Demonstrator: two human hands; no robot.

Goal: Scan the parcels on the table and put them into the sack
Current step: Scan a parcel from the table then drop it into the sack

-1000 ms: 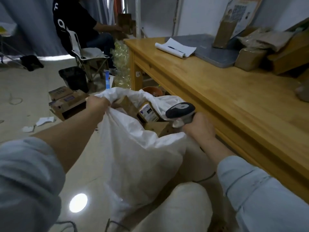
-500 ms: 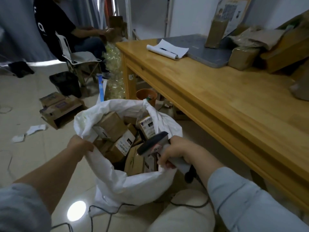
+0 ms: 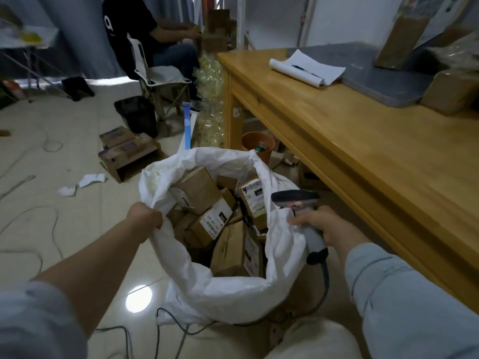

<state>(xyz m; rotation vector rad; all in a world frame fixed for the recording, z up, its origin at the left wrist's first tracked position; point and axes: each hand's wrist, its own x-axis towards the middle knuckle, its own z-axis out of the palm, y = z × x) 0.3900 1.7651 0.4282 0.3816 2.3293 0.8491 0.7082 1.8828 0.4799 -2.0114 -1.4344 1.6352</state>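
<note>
Head view, from your left: open cardboard boxes (image 3: 127, 154) lie on the tiled floor (image 3: 51, 216), well apart from the sack. Your left hand (image 3: 145, 216) grips the left rim of the white sack (image 3: 228, 294), its fingers (image 3: 156, 224) clamped on the fabric. The sack stands on the floor just beside the counter, its mouth wide. Brown parcels (image 3: 199, 189) with white labels are piled inside it, tilted every way. At the right rim, your right hand (image 3: 329, 226) holds the grey scanner (image 3: 295, 199) by its handle, fingers wrapped round it. The rim touches that hand; whether it is pinched too, you cannot tell. Further right, the wooden counter (image 3: 363, 164) carries a notepad (image 3: 308, 66) and further parcels (image 3: 451, 92) at its far end.
</note>
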